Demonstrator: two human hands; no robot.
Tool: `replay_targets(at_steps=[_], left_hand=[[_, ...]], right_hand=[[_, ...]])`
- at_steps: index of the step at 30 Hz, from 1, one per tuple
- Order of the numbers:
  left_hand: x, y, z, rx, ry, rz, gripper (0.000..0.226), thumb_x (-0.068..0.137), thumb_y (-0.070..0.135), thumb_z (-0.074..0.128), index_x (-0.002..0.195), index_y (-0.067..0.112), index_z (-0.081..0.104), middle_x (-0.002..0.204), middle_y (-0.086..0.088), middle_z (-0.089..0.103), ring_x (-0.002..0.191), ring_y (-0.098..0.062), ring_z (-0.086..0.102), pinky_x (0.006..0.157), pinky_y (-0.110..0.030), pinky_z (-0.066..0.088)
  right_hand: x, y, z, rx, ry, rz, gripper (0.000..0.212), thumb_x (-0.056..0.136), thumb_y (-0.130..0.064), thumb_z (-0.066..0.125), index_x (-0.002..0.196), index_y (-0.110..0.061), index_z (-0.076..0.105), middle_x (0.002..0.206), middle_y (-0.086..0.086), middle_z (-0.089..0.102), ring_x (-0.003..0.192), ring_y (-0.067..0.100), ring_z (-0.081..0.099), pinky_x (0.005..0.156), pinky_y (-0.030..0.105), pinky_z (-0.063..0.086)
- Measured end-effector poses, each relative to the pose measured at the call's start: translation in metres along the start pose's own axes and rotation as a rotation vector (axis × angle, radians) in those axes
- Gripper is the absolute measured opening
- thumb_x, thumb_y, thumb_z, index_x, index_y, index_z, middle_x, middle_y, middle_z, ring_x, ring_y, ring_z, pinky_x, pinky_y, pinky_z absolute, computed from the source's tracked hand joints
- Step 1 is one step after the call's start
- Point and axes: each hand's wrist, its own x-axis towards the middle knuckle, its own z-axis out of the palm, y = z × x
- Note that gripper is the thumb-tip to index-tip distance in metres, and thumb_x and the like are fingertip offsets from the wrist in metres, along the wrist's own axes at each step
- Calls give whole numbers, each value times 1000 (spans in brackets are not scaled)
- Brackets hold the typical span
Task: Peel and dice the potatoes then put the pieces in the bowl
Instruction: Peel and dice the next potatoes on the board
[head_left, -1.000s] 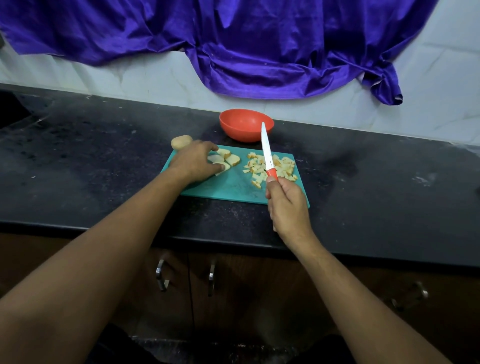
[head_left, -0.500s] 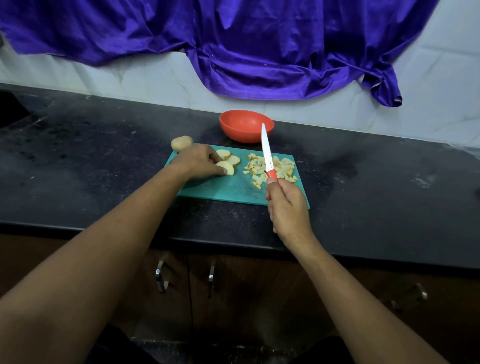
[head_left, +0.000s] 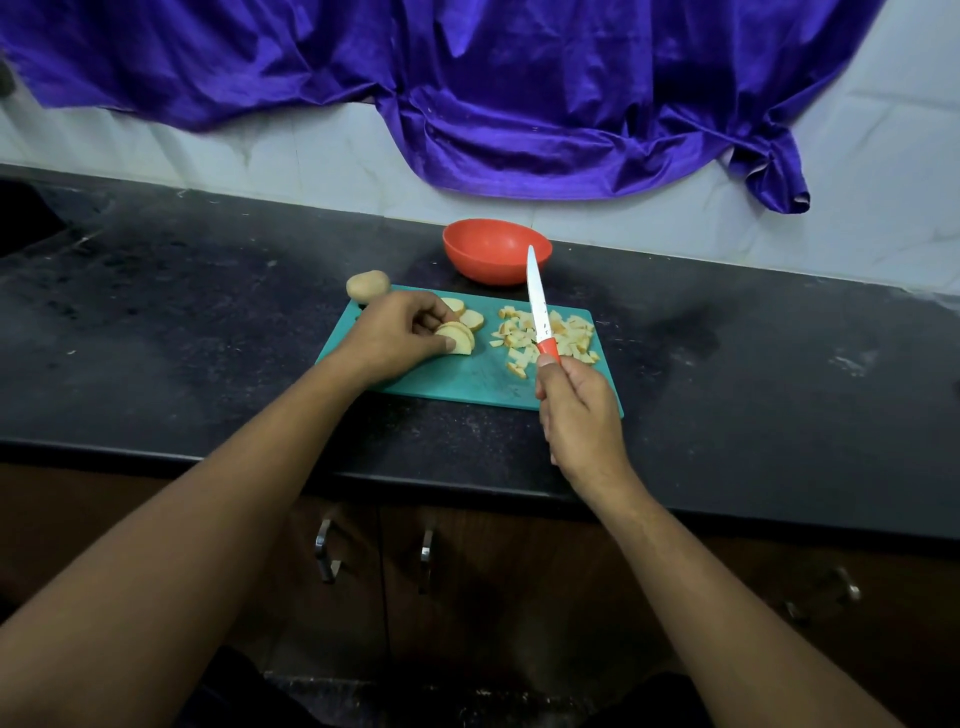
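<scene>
Left hand (head_left: 395, 338) pinches stacked pale potato slices (head_left: 460, 338) at 9 o'clock on the cutting board (head_left: 467, 382). Right hand (head_left: 576, 410) grips the knife (head_left: 537, 301), blade raised. Diced pieces (head_left: 569, 332) lie at 3 o'clock. Remaining, by estimate: dice the slices, process the whole potato (head_left: 368, 285) at 11 o'clock, load the bowl (head_left: 496, 249) at 12 o'clock.

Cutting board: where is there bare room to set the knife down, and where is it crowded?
Free: the near strip of the cutting board, between the left hand, pinching potato slices, and the right hand gripping the knife; also the counter right of it. Crowded: the far half, slices left, diced pieces right.
</scene>
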Motion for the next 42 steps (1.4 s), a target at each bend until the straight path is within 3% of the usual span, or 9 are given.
replay_targets(at_steps=[4,12,15,18,28,33,35,38,42], left_hand=[[-18,-2,-2,-3,63,78,16,85,18,83,98,19,74,90,4,73,76,1,60,68,-8,46],[-29,-12,3,112,116,119,18,87,34,80,104,32,75,90,13,73,87,-4,66,79,-25,54],[-33,-9,5,104,148,134,26,88,30,79,113,34,73,90,14,71,87,-5,66,81,-25,54],[-34,-9,5,123,172,128,19,89,29,79,107,33,76,88,13,72,85,-5,66,82,-33,57],[-39,-6,8,104,202,42,14,86,34,81,98,37,75,89,16,72,84,-2,65,81,-34,58],[-42,-3,9,85,209,8,16,87,31,81,102,36,76,91,18,73,85,1,66,85,-32,58],[-43,-2,12,72,225,-5,17,87,30,81,103,34,77,90,19,73,85,1,66,86,-34,58],[-44,2,17,54,258,-20,20,87,27,81,106,32,77,93,18,73,86,1,66,88,-33,58],[-44,5,22,69,276,-42,25,88,27,80,112,30,77,98,16,75,87,1,67,90,-34,58]], right_hand=[[1,1,0,-4,1,0,37,108,-36,48,76,-19,58,57,-5,47,52,14,41,48,35,35],[-1,-1,0,1,-4,-1,38,108,-36,48,75,-20,57,57,-4,46,52,15,41,50,37,34],[-2,-1,0,-1,-1,6,38,108,-36,48,76,-19,58,58,-5,46,54,15,41,51,38,34],[-2,-1,1,-6,0,4,38,108,-36,48,75,-20,58,57,-6,46,52,14,40,49,35,33],[-3,-4,2,-71,-13,-4,36,107,-36,50,76,-20,61,56,-7,48,53,16,43,52,38,36],[2,-16,5,-321,-153,0,26,106,-39,51,93,-24,68,67,-1,61,61,19,57,64,52,52],[4,-25,7,-460,-213,-30,23,106,-39,51,111,-25,68,77,-1,66,72,18,64,71,50,56],[8,-38,8,-589,-230,-29,37,106,-37,50,142,-32,55,101,2,73,93,22,69,84,41,56],[15,-58,10,-670,-238,-24,40,104,-33,50,145,-35,53,96,-1,71,88,19,68,82,40,57]])
